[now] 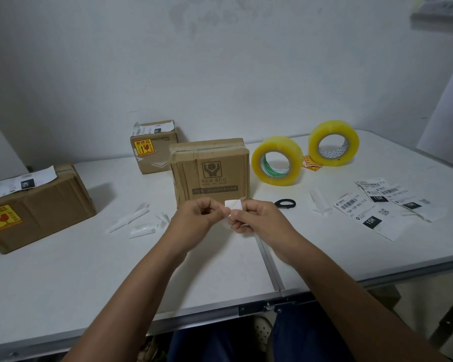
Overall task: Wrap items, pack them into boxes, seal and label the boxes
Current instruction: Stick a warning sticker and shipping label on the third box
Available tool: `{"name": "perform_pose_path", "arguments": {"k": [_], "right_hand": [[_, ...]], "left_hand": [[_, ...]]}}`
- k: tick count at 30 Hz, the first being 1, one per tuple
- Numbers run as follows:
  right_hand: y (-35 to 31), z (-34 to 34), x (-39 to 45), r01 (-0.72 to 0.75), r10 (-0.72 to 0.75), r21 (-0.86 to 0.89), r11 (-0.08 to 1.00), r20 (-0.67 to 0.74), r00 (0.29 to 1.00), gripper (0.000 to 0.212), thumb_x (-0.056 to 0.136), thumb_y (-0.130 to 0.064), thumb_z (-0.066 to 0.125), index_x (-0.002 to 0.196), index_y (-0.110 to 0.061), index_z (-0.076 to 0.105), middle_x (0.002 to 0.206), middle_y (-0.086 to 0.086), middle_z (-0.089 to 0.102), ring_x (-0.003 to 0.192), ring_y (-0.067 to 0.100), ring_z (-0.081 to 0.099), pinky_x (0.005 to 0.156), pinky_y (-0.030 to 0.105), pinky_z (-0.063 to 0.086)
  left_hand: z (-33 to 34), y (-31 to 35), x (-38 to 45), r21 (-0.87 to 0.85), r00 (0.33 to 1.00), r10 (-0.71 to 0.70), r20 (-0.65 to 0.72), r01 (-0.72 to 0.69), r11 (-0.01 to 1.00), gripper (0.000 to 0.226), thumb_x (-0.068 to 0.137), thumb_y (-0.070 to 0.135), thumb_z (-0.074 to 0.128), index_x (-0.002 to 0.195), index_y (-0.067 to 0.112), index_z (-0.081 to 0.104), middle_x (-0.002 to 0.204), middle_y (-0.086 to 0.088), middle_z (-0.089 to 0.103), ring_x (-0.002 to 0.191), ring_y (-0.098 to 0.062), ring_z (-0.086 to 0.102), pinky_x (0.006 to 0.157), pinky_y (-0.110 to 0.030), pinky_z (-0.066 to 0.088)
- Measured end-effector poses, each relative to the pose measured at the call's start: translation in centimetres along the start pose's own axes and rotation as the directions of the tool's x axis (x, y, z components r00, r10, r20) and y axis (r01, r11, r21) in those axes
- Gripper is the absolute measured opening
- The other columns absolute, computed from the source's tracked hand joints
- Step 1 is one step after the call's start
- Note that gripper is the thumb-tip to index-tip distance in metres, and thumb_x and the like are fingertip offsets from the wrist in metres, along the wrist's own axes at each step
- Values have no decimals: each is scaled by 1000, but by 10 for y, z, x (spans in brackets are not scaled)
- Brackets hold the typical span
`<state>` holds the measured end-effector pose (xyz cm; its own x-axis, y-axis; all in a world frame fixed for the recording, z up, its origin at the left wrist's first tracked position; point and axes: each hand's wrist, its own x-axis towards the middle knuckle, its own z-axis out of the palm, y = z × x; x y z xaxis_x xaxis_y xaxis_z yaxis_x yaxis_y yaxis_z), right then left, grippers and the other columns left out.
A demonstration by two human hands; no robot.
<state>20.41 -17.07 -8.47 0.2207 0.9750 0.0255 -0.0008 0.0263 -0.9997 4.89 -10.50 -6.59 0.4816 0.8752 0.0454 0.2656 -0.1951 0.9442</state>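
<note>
sticker (232, 204) pinched between left hand (204, 215) and right hand (249, 216) (printed face hidden), both grips closed on it.

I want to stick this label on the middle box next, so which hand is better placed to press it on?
Probably the right hand: it pinches the sticker nearer the middle box; the left hand only pinches its edge.

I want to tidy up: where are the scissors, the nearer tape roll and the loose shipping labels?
scissors (285, 204), head view, black handle.
nearer tape roll (277, 160), head view, yellow rim.
shipping labels (361, 207), head view, nearest sheet's barcode area.
</note>
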Motion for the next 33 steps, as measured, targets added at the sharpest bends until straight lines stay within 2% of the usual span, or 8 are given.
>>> {"name": "perform_pose_path", "arguments": {"k": [4, 9, 13, 15, 18, 22, 26, 33], "right_hand": [[-3, -2, 1, -14, 14, -66, 998, 11, 1000, 13, 90, -5, 62, 93, 5, 69, 74, 5, 65, 70, 11, 61, 71, 21, 52], [-5, -6, 0, -16, 23, -90, 996, 70, 997, 14, 91, -2, 59, 97, 10, 65, 74, 6, 64, 68, 9, 59, 68, 18, 50], [-7, -9, 2, -17, 30, -114, 993, 117, 993, 11, 91, -4, 59, 96, -2, 70, 76, 4, 66, 72, 11, 61, 72, 22, 52], [-6, -10, 3, -17, 30, -108, 994, 118, 993, 11, 92, -7, 60, 94, -6, 71, 76, 3, 67, 73, 10, 62, 73, 23, 52], [-1, -6, 3, -10, 12, -40, 999, 67, 998, 20, 94, -17, 62, 97, 1, 69, 80, 4, 69, 75, 10, 64, 72, 21, 53], [5, 4, 0, -10, 10, 47, 999, -7, 1000, 28, 91, -27, 66, 92, 1, 70, 82, 7, 71, 75, 12, 66, 69, 20, 55], [4, 7, 2, -7, 8, 71, 997, -21, 1000, 20, 91, -16, 67, 92, 4, 68, 80, 9, 69, 71, 12, 65, 64, 16, 53], [3, 3, 1, -30, 29, 67, 997, 15, 999, 20, 92, -8, 63, 100, 9, 66, 83, 9, 71, 70, 8, 67, 67, 17, 54]], "left_hand": [[-5, 3, 2, 42, 999, -9, 50, 7, 999, 13, 87, 29, 73, 78, 19, 73, 79, 1, 68, 76, -9, 57, 78, -30, 43], [-12, 6, 3, 115, 996, -3, 90, -8, 993, 17, 88, 32, 71, 84, 15, 73, 89, -7, 71, 75, -8, 56, 79, -29, 43], [-16, 9, 3, 123, 994, -6, 112, -8, 992, 19, 89, 29, 70, 86, 10, 73, 87, -9, 70, 74, -8, 55, 75, -27, 42], [-14, 7, 1, 82, 996, 3, 84, -10, 997, 19, 89, 27, 70, 86, 7, 72, 80, -4, 67, 69, -5, 53, 73, -24, 41], [-7, 2, 0, 3, 999, 23, -28, -23, 1000, 16, 88, 26, 72, 82, 12, 73, 79, -1, 68, 69, -5, 54, 74, -25, 43], [-1, -2, 0, -14, 995, 28, -91, -30, 999, 14, 88, 28, 72, 84, 15, 74, 86, -9, 72, 73, -8, 58, 78, -31, 47], [4, -2, 0, -2, 996, 23, -91, -24, 1000, 12, 88, 28, 71, 83, 18, 74, 85, -7, 72, 74, -10, 58, 76, -33, 47], [1, -1, 2, 21, 999, 31, -38, -30, 999, 14, 90, 27, 70, 85, 14, 72, 86, -7, 72, 71, -5, 57, 78, -26, 45]]}}
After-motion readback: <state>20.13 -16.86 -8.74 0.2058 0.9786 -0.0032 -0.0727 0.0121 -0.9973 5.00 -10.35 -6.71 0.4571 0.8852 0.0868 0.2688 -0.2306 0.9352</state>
